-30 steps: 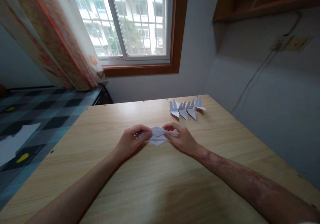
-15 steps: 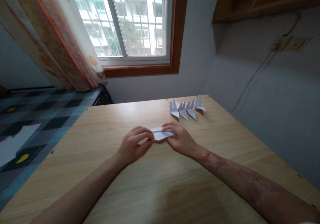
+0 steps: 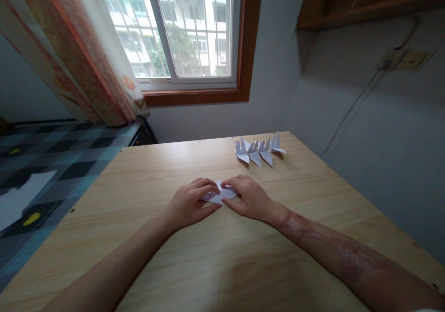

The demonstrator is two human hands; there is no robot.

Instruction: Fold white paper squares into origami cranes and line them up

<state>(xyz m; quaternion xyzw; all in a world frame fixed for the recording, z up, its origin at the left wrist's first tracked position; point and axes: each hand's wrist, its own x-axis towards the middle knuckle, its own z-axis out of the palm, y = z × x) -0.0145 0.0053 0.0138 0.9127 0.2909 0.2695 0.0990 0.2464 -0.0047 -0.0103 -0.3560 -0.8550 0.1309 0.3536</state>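
A small folded piece of white paper (image 3: 212, 197) lies low at the middle of the wooden table (image 3: 194, 265). My left hand (image 3: 187, 203) grips its left part, fingers bent over the top and thumb along the near edge. From the other side, my right hand (image 3: 252, 198) holds the right part the same way, with its fingertips close to those of the left. Both hands cover the paper's ends, so its full outline is hidden. Beyond my right hand, several white paper cranes (image 3: 255, 156) stand in a row.
To the left is a bed with a checked cover (image 3: 52, 140), and torn white paper (image 3: 26, 196) lies on it. A curtain (image 3: 79, 57) hangs beside the barred window (image 3: 194, 34). On the right wall are a wooden shelf (image 3: 375, 6) and a socket (image 3: 412, 60) with a cord.
The folded paper has come down slightly nearer to me and looks flatter. My hands have moved closer together over it, with both thumbs now at its near edge.
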